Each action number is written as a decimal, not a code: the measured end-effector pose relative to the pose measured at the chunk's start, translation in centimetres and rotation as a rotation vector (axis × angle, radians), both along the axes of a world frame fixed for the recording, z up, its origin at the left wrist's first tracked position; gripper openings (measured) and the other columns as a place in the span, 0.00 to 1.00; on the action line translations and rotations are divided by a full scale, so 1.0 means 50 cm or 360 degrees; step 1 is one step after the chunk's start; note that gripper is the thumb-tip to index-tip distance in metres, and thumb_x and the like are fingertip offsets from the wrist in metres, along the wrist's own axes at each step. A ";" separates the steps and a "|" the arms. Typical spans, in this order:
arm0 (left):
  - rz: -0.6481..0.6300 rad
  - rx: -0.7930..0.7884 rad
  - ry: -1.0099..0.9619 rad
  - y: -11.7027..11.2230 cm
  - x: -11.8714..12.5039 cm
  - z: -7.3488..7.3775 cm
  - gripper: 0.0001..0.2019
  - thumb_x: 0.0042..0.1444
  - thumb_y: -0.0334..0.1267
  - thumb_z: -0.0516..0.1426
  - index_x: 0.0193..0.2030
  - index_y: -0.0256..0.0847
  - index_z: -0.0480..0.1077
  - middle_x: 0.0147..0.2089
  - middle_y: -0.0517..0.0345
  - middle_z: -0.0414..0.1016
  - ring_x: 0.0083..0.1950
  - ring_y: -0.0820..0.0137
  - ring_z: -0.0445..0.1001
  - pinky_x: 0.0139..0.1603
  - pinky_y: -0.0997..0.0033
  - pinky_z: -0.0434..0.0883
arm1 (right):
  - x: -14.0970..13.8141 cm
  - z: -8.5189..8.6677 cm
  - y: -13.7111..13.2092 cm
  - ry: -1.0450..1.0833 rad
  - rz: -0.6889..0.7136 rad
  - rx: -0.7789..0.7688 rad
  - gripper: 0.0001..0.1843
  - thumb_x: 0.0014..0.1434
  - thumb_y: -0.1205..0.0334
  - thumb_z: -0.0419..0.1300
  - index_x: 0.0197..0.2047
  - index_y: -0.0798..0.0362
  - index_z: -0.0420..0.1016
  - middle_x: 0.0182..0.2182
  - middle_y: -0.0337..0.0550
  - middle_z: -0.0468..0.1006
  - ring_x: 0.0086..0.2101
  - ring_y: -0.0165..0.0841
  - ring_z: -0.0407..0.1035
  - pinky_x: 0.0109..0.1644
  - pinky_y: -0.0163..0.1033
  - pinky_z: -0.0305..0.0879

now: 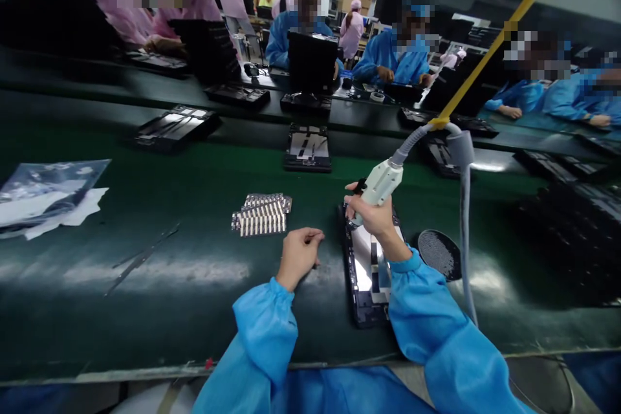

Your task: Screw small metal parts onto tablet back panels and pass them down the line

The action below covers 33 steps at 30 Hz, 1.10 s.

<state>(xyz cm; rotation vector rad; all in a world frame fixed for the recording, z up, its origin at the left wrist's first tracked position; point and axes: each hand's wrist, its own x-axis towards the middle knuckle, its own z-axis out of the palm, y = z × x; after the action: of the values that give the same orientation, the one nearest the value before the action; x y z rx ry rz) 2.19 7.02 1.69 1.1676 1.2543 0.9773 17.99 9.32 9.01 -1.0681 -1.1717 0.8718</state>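
My right hand [376, 217] is wrapped round a pale electric screwdriver [382, 181], which leans with its lower end over the top part of an opened tablet-like device [363, 262]. Whether the bit touches the device is hidden by my fingers. That device lies flat, showing silvery panels inside a black frame. Left of it, just above the bench, my left hand [298, 253] is closed in a pinch; anything between the fingertips is too small to make out. Beyond that hand lie strips of small metallic parts [262, 217]. A round black dish [439, 253] of tiny pieces, like screws, sits right of the device.
A grey cable [464, 226] hangs beside the dish, tied to a yellow strap [504, 32]. Black thin tools [143, 259] and a plastic bag [53, 187] lie left. Black parts are stacked [572, 239] at right. More devices [308, 147] lie farther back, before co-workers [395, 55].
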 end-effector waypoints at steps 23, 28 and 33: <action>0.0117 0.0075 -0.0312 -0.002 -0.033 0.001 0.18 0.47 0.46 0.61 0.40 0.33 0.73 0.31 0.53 0.77 0.17 0.81 0.62 0.16 0.79 0.59 | -0.014 -0.011 -0.007 -0.0103 0.0017 -0.0040 0.10 0.45 0.61 0.64 0.32 0.52 0.69 0.12 0.29 0.66 0.13 0.29 0.64 0.21 0.39 0.66; 0.0105 0.0055 -0.0340 -0.003 -0.034 0.007 0.21 0.45 0.48 0.62 0.40 0.33 0.74 0.35 0.48 0.79 0.22 0.77 0.70 0.19 0.77 0.67 | -0.014 -0.015 -0.010 -0.0180 0.0038 -0.0053 0.10 0.46 0.60 0.64 0.33 0.51 0.70 0.13 0.31 0.67 0.14 0.30 0.64 0.22 0.39 0.65; 0.0060 0.0032 -0.0337 -0.005 -0.032 0.007 0.22 0.44 0.50 0.63 0.41 0.33 0.72 0.37 0.46 0.80 0.28 0.70 0.77 0.25 0.74 0.72 | -0.012 -0.015 -0.010 -0.0168 0.0057 -0.0037 0.11 0.47 0.61 0.64 0.36 0.52 0.70 0.14 0.30 0.67 0.14 0.29 0.64 0.23 0.38 0.65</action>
<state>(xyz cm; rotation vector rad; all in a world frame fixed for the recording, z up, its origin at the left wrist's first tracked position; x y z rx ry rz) 0.60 6.76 2.02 1.0296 1.1031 1.1134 17.40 8.82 8.26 -1.1261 -1.2745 0.8673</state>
